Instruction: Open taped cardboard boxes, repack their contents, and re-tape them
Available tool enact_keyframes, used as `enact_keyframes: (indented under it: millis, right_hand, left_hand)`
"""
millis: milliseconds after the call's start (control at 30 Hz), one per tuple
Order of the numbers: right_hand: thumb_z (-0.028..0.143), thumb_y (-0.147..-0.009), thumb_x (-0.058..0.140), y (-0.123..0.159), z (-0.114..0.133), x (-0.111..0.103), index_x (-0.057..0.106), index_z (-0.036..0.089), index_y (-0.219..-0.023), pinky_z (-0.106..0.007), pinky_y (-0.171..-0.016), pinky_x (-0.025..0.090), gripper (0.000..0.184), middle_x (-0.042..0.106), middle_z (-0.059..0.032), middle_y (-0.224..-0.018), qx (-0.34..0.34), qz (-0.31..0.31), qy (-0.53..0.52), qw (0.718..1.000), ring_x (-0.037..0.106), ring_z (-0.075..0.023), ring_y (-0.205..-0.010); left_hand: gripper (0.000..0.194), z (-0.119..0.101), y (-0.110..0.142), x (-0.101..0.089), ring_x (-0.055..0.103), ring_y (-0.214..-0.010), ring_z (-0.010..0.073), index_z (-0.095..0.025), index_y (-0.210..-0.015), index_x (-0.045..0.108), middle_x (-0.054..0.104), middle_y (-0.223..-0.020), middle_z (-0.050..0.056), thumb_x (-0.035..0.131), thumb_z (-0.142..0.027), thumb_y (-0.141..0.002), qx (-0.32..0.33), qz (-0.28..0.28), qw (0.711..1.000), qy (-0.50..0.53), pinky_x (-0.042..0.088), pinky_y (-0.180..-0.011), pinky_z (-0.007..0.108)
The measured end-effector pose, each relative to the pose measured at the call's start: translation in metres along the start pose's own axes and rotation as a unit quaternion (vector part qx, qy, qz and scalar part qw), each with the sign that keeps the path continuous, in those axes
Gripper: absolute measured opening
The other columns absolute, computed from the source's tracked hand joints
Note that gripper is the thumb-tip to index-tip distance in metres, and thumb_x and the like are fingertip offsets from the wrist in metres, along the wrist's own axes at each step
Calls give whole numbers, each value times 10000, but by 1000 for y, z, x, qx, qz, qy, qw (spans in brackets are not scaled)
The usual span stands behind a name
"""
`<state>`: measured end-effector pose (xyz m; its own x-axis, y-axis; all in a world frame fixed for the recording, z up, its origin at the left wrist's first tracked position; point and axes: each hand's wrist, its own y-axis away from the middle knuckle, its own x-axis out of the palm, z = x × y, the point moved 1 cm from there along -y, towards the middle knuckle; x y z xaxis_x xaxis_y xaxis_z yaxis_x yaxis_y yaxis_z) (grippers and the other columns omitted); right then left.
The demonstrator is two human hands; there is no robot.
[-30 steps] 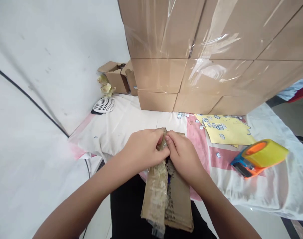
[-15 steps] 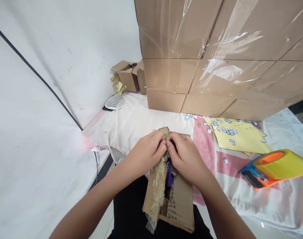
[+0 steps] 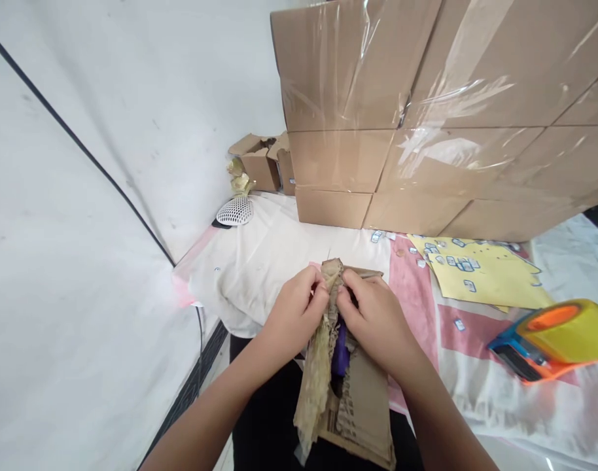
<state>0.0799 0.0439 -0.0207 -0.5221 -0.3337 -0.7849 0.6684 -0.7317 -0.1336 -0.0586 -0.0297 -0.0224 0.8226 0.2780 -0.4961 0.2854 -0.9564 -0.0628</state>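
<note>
A torn cardboard box (image 3: 370, 405) rests on my lap, its top ripped along the middle. Through the rip shows something purple (image 3: 341, 356), mostly hidden inside. A crumpled strip of packing tape (image 3: 313, 389) with torn cardboard stuck to it runs along the left side of the rip. My left hand (image 3: 296, 307) pinches this strip near the box's far end. Just across the gap, my right hand (image 3: 372, 311) has thumb and fingers closed on the torn cardboard edge. The fingertips of both hands almost meet.
Large plastic-wrapped cartons (image 3: 338, 157) stand at the back. Small opened boxes (image 3: 260, 167) and a white perforated mouse-like object (image 3: 235, 210) lie at back left. Yellow sheets (image 3: 485, 275) with small stickers and a tape dispenser (image 3: 549, 337) lie on the cloth to the right.
The view has shifted slightly, so everything sits a little lower and further right. My hands remain at the rip's far end, and the gap between their fingertips is slightly wider.
</note>
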Motion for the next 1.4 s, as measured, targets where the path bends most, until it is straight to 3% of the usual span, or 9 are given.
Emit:
enact_keyframes:
  millis: [167,267,367,567,700,933,1100,1267,1400]
  right_hand:
    - [222,-998,433,-1,2,0,391,230,-746,-313,-746,324,256,555,39,-664,-9,-1,-23,1000,509,-175,-669]
    - [274,-1018,455,0,4,-1,431,220,-746,-326,-795,328,278,589,44,-686,-15,8,-29,999,504,-156,-654]
    - [247,-1018,463,1,5,-2,501,211,-749,-328,-816,328,275,631,45,-717,-17,10,-39,999,523,-148,-666]
    - [232,-1041,420,6,3,3,592,211,-756,-335,-834,337,334,688,5,-769,-5,-1,-17,1000,582,-183,-754]
    - [201,-1016,416,8,3,7,509,208,-674,-330,-824,336,354,645,-1,-707,9,-19,-1,1000,554,-180,-717]
    - [191,-984,427,8,3,7,381,214,-626,-322,-786,316,362,539,20,-620,8,-31,-22,999,485,-165,-657]
    - [192,-975,422,9,3,7,365,217,-614,-321,-776,316,366,519,22,-600,7,-31,-11,999,464,-161,-630]
    - [222,-990,434,7,5,1,381,213,-609,-313,-774,325,385,577,19,-613,15,-26,-14,999,510,-161,-646]
    - [326,-1066,378,1,9,-4,568,216,-724,-312,-755,333,407,710,-3,-756,44,-7,-17,999,601,-189,-735]
  left_hand:
    - [126,6,-10,-8,475,-659,115,-223,-803,485,488,-704,-66,487,-235,-928,-41,63,990,122,385,-627,264]
    - [150,4,-22,-12,521,-627,115,-227,-816,494,525,-694,-66,538,-317,-929,-54,101,988,107,420,-591,256]
    - [298,-1,-36,-15,574,-594,129,-226,-808,495,569,-685,-54,671,-458,-870,-64,146,986,55,454,-528,249]
    - [368,8,-46,-13,557,-565,107,-208,-741,488,542,-670,-49,685,-493,-863,-36,214,966,140,509,-493,238]
    - [363,17,-40,-7,497,-540,81,-206,-721,473,483,-656,-63,602,-474,-927,-24,194,965,173,454,-492,213]
    - [339,17,-24,1,483,-508,75,-212,-674,430,441,-575,-81,575,-379,-931,-41,39,979,196,389,-493,202]
    - [315,22,-20,5,458,-484,65,-215,-702,438,464,-598,-83,623,-383,-894,-58,-15,966,251,391,-471,192]
    - [162,14,-23,-3,485,-551,38,-240,-992,544,610,-925,-40,649,-308,-890,-27,25,982,184,362,-428,147]
    - [135,6,-21,-8,561,-655,97,-224,-930,591,558,-802,-30,584,-359,-936,-3,80,987,136,464,-461,163]
